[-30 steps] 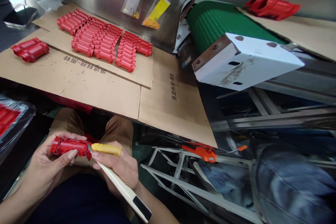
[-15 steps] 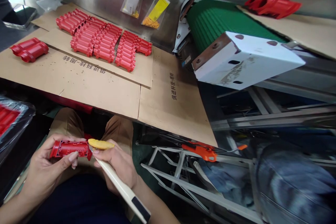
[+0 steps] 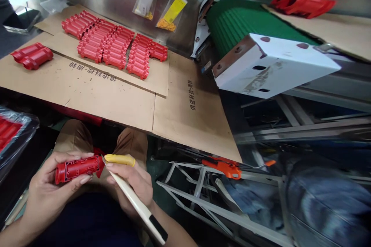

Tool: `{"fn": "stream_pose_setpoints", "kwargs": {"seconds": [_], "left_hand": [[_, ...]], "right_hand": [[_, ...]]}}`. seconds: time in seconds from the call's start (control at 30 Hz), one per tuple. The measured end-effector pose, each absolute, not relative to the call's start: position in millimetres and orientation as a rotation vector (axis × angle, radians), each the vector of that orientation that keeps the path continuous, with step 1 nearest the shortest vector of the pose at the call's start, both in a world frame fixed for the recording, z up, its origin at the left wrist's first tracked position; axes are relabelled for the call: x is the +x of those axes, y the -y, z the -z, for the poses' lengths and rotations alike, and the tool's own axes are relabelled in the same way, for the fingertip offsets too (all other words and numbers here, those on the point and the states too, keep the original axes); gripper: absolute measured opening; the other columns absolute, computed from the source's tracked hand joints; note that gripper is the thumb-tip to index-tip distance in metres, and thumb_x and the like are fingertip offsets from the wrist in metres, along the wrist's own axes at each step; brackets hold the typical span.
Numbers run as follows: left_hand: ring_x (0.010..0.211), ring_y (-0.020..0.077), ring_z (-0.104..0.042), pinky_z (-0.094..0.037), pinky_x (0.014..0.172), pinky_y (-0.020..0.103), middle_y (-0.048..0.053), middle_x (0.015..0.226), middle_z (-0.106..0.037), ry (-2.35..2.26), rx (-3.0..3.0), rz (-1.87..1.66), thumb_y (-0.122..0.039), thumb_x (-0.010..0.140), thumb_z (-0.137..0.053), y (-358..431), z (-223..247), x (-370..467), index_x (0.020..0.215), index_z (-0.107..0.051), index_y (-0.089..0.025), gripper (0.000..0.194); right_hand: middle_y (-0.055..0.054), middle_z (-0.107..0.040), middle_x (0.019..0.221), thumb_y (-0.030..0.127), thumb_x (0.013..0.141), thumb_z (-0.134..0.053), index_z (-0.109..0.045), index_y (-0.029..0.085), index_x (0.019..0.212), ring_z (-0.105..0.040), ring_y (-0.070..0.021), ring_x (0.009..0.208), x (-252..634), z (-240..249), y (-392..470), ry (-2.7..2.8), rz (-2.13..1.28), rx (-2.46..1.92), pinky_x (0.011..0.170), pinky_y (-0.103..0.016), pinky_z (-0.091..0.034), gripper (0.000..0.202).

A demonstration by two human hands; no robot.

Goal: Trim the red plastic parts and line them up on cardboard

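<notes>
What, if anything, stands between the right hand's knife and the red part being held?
Nothing visible does. The left hand grips the red part, its thumb short of the end where the tip of the knife is. The right hand wears a yellow finger cover beside that tip. Whether blade and part touch is unclear.

Ahead of the right hand [image 3: 131,181], flat brown cardboard [image 3: 130,104] offers open passage; rows of red plastic tubular parts [image 3: 114,50] block farther left, a white metal conveyor end [image 3: 290,56] farther right.
</notes>
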State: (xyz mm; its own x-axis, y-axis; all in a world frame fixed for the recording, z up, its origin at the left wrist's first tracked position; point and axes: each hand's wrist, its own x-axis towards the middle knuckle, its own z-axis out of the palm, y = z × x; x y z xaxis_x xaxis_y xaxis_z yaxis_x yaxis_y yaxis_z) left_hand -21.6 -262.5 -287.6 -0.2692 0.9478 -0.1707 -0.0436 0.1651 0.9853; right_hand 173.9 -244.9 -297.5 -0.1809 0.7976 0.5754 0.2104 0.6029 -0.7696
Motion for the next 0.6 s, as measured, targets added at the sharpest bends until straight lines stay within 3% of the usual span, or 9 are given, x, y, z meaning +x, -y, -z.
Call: {"fn": "stream_pose_setpoints", "kwargs": {"seconds": [0.13,0.23,0.43,0.6], "left_hand": [[0.102,0.0254,-0.078,-0.065,0.092,0.032,0.001,0.101,-0.08,-1.451,0.99,-1.335,-0.032,0.072,-0.095,263.7,286.4,-20.4,0.088,-0.075,-0.03,0.026],[0.102,0.0234,-0.078,-0.064,0.093,0.029,-0.001,0.1,-0.08,-1.443,1.011,-1.351,-0.03,0.073,-0.094,263.8,285.6,-19.3,0.089,-0.076,-0.032,0.024],[0.102,0.0271,-0.078,-0.065,0.093,0.035,0.001,0.1,-0.08,-1.442,0.985,-1.364,-0.03,0.072,-0.095,264.6,285.9,-18.9,0.088,-0.075,-0.03,0.025],[0.103,0.0261,-0.078,-0.064,0.094,0.034,0.001,0.102,-0.081,-1.44,0.986,-1.355,-0.03,0.073,-0.094,265.4,286.3,-18.8,0.089,-0.075,-0.03,0.025]], "right_hand": [[-0.017,-0.081,0.112,0.005,0.098,-0.065,-0.066,0.013,0.138,-0.078,-0.0257,0.107,168.7,303.6,242.6,1.778,-0.501,-0.763,0.086,-0.039,-0.069,0.04],[-0.018,-0.08,0.113,0.002,0.096,-0.065,-0.066,0.01,0.138,-0.077,-0.0262,0.108,167.8,304.0,244.3,1.776,-0.502,-0.753,0.087,-0.039,-0.069,0.043],[-0.015,-0.079,0.116,0.003,0.095,-0.065,-0.065,0.016,0.142,-0.077,-0.0255,0.103,167.9,305.9,246.7,1.756,-0.533,-0.769,0.085,-0.038,-0.069,0.049],[-0.015,-0.08,0.114,0.0,0.094,-0.064,-0.066,0.014,0.138,-0.077,-0.0246,0.104,167.9,303.7,248.1,1.757,-0.548,-0.785,0.086,-0.037,-0.068,0.046]]}}
